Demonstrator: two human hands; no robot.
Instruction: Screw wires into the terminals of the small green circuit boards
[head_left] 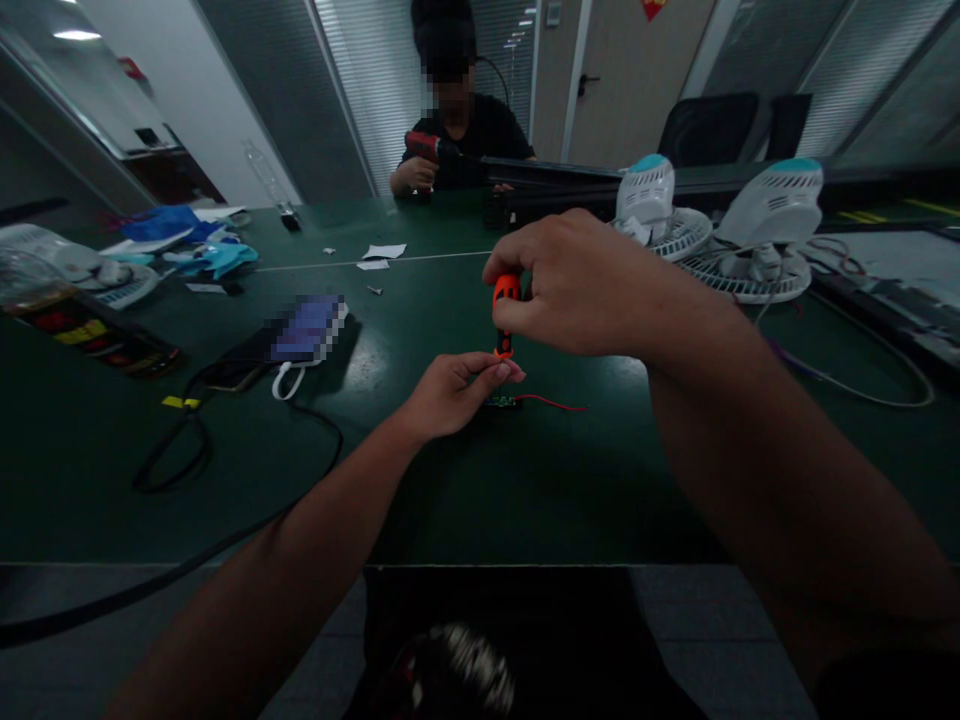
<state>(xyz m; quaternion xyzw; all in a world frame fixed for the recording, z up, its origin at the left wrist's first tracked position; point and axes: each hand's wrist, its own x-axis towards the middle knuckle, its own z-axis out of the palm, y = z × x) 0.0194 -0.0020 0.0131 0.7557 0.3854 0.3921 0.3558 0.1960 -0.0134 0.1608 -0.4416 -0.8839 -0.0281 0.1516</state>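
Note:
My right hand is closed around an orange-handled screwdriver, held upright with its tip pointing down. Just below it, my left hand pinches its fingers together at the screwdriver's lower end, over a small green circuit board lying on the dark green table. A thin red wire runs from the board to the right.
A phone with a white loop and black cables lies to the left. Two small white fans stand at the right. Paper scraps and blue cloth lie farther back. A person across the table holds a red tool.

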